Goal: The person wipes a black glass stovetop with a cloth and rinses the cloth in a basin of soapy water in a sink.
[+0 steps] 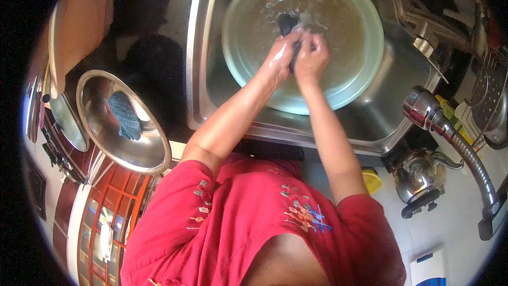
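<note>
Both hands grip a dark wet cloth [287, 24] over the murky water in a pale green plastic basin [234, 61]. My left hand [282, 53] has closed around it, its wet skin shining. Right beside it, my right hand [313, 53] is a fist on the same cloth, blurred. One end of the cloth sticks out past the fingertips, and another part shows between the palms. Bubbles float on the water beyond the hands. The basin sits inside a stainless steel sink [216, 91].
To the left, a steel bowl [89, 99] holds a grey-blue cloth [125, 115]. A chrome faucet with a flexible neck [472, 163] reaches in at the right, near a steel kettle [414, 178]. A perforated ladle [480, 83] hangs at the far right.
</note>
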Tool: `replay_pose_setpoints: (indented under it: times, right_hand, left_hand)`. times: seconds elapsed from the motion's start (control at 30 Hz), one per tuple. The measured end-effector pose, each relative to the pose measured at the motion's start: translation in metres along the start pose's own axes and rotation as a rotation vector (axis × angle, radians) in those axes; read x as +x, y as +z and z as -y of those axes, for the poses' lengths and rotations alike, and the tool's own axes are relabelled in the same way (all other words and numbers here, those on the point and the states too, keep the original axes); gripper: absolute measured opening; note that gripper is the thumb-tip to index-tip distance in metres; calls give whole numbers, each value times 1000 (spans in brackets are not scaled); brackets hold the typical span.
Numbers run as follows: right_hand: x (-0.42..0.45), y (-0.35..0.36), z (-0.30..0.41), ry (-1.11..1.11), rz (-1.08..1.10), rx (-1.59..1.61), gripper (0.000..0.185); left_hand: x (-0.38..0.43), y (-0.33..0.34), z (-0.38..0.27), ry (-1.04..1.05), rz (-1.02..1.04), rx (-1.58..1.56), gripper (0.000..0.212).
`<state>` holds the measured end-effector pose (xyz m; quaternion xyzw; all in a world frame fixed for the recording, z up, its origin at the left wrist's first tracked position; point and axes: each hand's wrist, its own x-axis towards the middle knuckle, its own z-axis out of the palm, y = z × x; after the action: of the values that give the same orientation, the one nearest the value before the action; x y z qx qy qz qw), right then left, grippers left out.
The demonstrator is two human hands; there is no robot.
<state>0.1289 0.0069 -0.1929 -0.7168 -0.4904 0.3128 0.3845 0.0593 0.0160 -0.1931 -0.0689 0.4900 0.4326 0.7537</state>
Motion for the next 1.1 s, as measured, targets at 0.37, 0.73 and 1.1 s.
replay_pose_setpoints:
  times: [0.37, 0.73, 1.1]
  right_hand:
    - [-13, -18, -76, 103, 34, -141, 35]
    - [11, -10, 17, 179, 35, -30, 28]
    - [5, -8, 16, 43, 110, -192, 32]
  left_hand:
    - [25, -18, -7, -54, -213, 258, 41]
    - [-8, 6, -9, -5, -28, -68, 6]
    - [-5, -13, -3, -41, 5, -78, 33]
